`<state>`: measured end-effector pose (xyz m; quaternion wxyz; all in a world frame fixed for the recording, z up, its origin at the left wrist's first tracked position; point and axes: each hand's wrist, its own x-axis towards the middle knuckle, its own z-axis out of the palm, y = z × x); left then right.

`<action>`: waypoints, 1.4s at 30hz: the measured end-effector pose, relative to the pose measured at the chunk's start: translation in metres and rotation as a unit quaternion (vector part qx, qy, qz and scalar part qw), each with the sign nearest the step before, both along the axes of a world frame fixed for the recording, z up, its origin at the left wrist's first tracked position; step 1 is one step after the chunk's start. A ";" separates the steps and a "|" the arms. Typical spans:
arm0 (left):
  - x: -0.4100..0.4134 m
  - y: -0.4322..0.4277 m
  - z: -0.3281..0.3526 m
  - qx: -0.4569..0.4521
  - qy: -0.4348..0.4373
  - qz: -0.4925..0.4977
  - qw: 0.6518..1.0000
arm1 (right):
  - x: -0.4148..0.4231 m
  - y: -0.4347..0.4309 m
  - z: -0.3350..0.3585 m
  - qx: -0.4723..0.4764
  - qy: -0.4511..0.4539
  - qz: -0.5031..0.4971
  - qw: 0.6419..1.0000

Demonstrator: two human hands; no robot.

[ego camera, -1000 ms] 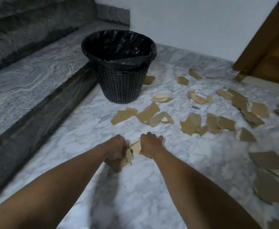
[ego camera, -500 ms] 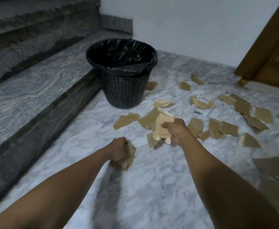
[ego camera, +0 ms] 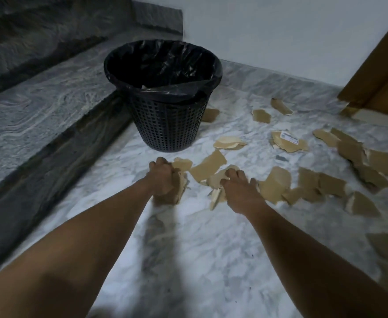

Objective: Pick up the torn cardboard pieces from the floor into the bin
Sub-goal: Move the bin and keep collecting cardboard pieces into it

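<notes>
Step in hand: more cardboard is gathered from the floor before a trip to the bin.
Left hand: fingers are closed tightly round a bundle of torn pieces, held low, just near of the bin's base.
Right hand: fingers are curled down onto a tan piece; a pale scrap is pinched beneath the palm.
Loose pieces: many are spread across the floor from the right hand out to the right and far right; a few lie just right of the bin.
Bin position: it stands upright on the far side, against the stair step on the left, with its liner folded over the rim.
Grip advice: the tan piece is best slid against the pale scrap and pinched at a raised torn edge, since flat cardboard is hard to lift off smooth marble.
Load advice: the bundle looks nearly full, so it should be emptied soon.
Release advice: both loads are to be carried over the liner opening and dropped inside the rim.
Risk: scraps may slip from the bundle's lower edge.
</notes>
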<state>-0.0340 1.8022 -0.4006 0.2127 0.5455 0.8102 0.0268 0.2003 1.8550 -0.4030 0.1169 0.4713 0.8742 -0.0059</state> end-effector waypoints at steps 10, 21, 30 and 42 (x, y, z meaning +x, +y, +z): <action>-0.007 0.024 0.011 -0.123 0.032 -0.047 0.991 | -0.009 0.050 0.003 -0.024 -0.116 0.062 0.991; 0.039 0.030 0.025 0.064 -0.199 -0.119 0.971 | 0.023 0.019 0.016 -0.207 0.329 -0.255 0.885; 0.099 0.089 0.015 -0.099 -0.135 -0.040 0.985 | 0.087 0.102 0.005 -0.139 0.286 -0.455 0.832; 0.124 0.123 0.005 -0.160 0.079 -0.003 0.984 | -0.008 0.112 0.039 -0.118 0.263 -0.204 0.935</action>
